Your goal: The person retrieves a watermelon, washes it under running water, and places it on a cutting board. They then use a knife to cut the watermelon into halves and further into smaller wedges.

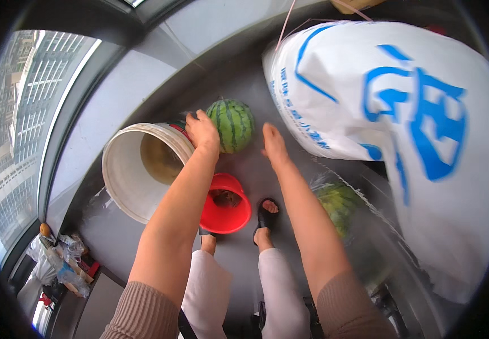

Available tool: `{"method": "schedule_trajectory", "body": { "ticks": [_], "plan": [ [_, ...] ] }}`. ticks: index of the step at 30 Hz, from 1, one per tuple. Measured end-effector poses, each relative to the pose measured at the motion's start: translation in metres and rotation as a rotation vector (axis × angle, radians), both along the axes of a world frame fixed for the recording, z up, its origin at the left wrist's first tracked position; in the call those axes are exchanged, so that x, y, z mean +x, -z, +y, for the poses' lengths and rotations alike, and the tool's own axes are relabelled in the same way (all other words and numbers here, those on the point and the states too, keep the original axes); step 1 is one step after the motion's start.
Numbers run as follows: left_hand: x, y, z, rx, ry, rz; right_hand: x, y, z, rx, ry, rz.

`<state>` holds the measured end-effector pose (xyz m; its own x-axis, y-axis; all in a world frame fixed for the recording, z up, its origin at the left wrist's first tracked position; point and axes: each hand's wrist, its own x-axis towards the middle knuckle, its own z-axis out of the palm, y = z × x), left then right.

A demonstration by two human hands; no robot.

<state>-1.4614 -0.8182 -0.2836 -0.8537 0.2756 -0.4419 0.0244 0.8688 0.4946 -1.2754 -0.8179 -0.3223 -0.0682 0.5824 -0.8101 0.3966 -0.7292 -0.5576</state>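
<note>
A round striped watermelon point(231, 125) sits on the floor ahead of me. My left hand point(203, 130) is at its left side, over the far rim of a large white bucket point(119, 169). Those fingers are bent, with a bit of clear plastic near the tips; whether they grip it is hidden. To the right of the melon, apart from it, my right hand point(274, 143) is held out with the thumb away from the fingers and nothing in it. Below the left forearm stands a red plastic bucket point(232, 220) with dark matter inside.
A big white sack point(346, 106) with blue printing bulges at the right. Under its edge lies a second watermelon point(337, 205) in clear plastic. A window point(32, 127) runs along the left, with bagged items point(64, 262) below it. My sandalled foot point(268, 212) is beside the red bucket.
</note>
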Motion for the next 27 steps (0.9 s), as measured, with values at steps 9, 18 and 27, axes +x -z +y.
{"method": "schedule_trajectory", "body": {
  "ticks": [9, 18, 27],
  "plan": [
    [0.009, 0.041, -0.015, 0.005, -0.040, -0.252, -0.039, 0.049, -0.011, -0.242, 0.467, 0.375],
    [0.077, -0.092, -0.072, 0.032, 0.405, -0.285, 0.016, -0.135, -0.087, -0.162, 0.806, 0.412],
    [0.066, -0.359, -0.131, 0.411, -0.157, -1.186, 0.041, -0.459, -0.144, 0.387, 0.208, -0.127]
  ]
}}
